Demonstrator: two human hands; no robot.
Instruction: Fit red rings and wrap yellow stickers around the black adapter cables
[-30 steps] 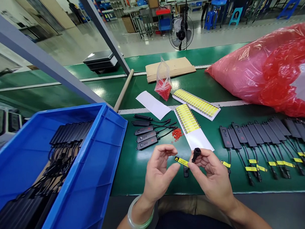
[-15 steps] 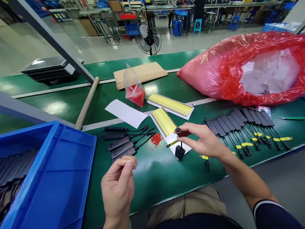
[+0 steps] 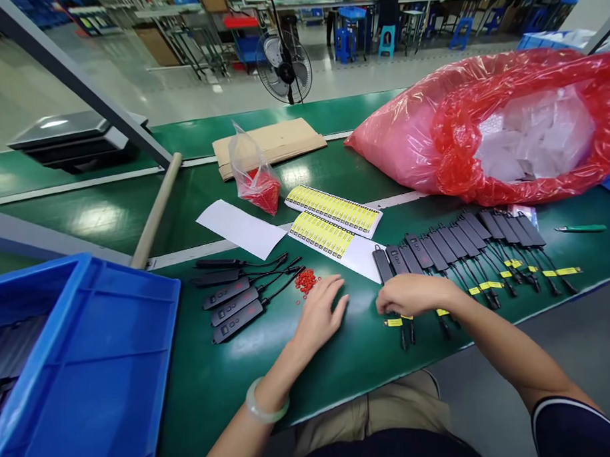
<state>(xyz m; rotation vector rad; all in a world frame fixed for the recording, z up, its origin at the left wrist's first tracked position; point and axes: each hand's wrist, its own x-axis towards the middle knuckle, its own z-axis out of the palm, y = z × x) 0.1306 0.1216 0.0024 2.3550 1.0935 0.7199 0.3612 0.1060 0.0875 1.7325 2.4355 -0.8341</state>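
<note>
Control units [image 3: 447,253] lie in a slanting row by the right hand [image 3: 411,295], which hides the lower part of the nearest ones and the start of their cables. Its fingertips are tucked out of sight beneath the knuckles, so I cannot tell whether they pinch something or are free. One yellow tag [image 3: 393,322] and two dark connector ends [image 3: 404,338] show on the near side of that hand; the print is too small to read. Well left of both hands, the blue bin [image 3: 125,355] is cut off by the view's edge, its dark contents mostly behind its wall.

The row begins just beyond the right hand and runs away to its right. The left hand [image 3: 322,312] is palm down, relaxed and loosely spread, fingertips by a pile of red rings [image 3: 306,282]; whether they touch is unclear. Five more units [image 3: 238,321] lie left of it.

All are slim, flat black boxes, several with small buttons. Beyond the left hand, two paper sheets of yellow labels [image 3: 322,234] lie on the smooth green worktop [image 3: 340,363]. Farther off past the right hand bulges a glossy, crumpled red plastic bag [image 3: 398,135].
</note>
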